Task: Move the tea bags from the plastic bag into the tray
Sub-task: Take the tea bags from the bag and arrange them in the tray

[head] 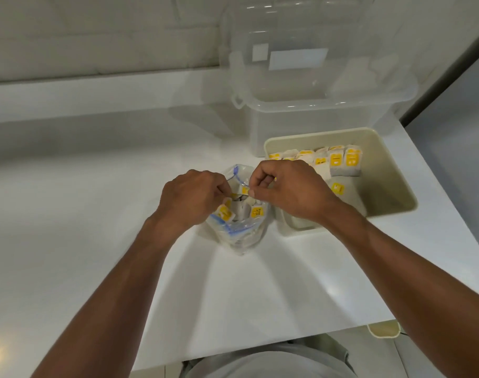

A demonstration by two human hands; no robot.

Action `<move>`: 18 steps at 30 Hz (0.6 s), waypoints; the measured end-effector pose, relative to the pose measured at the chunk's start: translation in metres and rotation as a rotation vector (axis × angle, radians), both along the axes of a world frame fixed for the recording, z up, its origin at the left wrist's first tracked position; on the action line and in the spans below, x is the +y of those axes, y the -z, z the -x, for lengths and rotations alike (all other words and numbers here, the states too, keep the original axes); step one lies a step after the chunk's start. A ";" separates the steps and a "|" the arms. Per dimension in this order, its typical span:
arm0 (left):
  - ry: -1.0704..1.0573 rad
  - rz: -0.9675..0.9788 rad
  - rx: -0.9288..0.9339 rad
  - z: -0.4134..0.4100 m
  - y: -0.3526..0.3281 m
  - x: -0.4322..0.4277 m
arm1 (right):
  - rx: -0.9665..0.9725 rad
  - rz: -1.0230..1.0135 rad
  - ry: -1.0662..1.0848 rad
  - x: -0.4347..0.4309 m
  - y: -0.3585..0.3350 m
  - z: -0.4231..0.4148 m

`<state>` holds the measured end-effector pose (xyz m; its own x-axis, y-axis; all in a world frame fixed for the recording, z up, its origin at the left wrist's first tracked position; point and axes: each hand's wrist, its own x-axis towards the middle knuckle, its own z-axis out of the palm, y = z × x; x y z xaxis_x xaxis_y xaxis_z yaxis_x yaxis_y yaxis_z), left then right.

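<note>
- I see a smooth white countertop [96, 214] filling most of my view, glossy enough to carry soft reflections and the shadows of both forearms.
- Behind it a low white ledge steps up into a pale wall [96, 31]; on the right a dark-edged grey panel [456, 137] borders the counter.
- The clear plastic bag [239, 230], with a blue zip strip, stands open on the counter in the middle, yellow-tagged tea bags [256, 211] packed inside it.
- My left hand [190, 199] is curled at the bag's mouth, fingertips pinched on the same yellow-tagged tea bag [244, 190] that the right hand holds.
- My right hand [290, 189] is clenched over the bag's opening, thumb and forefinger pinching that tea bag just above the others.
- The cream tray [391, 170] sits just right of the bag, touching or nearly so; a row of tea bags [344, 160] stands along its far side and one loose yellow tag [338, 188] lies on its floor.
- A clear lidded storage box [309, 85] stands behind the tray, against the ledge.
- At the counter's near edge I see grey clothing [268, 361] and a pale floor tile.
</note>
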<state>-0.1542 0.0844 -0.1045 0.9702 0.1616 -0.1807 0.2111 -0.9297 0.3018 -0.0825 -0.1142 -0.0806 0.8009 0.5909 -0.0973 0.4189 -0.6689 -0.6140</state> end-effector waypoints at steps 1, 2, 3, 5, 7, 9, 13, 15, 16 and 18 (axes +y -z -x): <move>0.023 -0.007 0.016 0.001 0.002 0.002 | 0.003 -0.006 -0.002 0.004 0.001 0.004; 0.046 -0.017 0.026 0.002 0.003 0.005 | 0.012 -0.016 0.000 0.009 0.003 0.007; 0.070 -0.028 0.033 0.002 0.005 0.007 | 0.022 -0.026 0.006 0.012 0.004 0.010; 0.119 -0.047 0.043 0.002 0.008 0.010 | 0.036 -0.025 0.015 0.018 0.007 0.015; 0.160 -0.062 0.052 0.001 0.010 0.011 | 0.038 -0.018 0.016 0.022 0.010 0.020; 0.185 -0.085 0.054 0.000 0.012 0.011 | 0.042 -0.016 0.014 0.026 0.014 0.024; 0.211 -0.145 0.059 -0.001 0.016 0.009 | 0.014 0.058 -0.012 0.032 0.020 0.028; 0.209 -0.175 0.054 0.000 0.018 0.007 | -0.004 0.108 -0.018 0.034 0.023 0.028; 0.201 -0.181 0.043 0.001 0.018 0.007 | -0.008 0.128 -0.014 0.035 0.025 0.028; 0.187 -0.166 0.024 -0.001 0.018 0.008 | -0.017 0.179 -0.016 0.038 0.027 0.029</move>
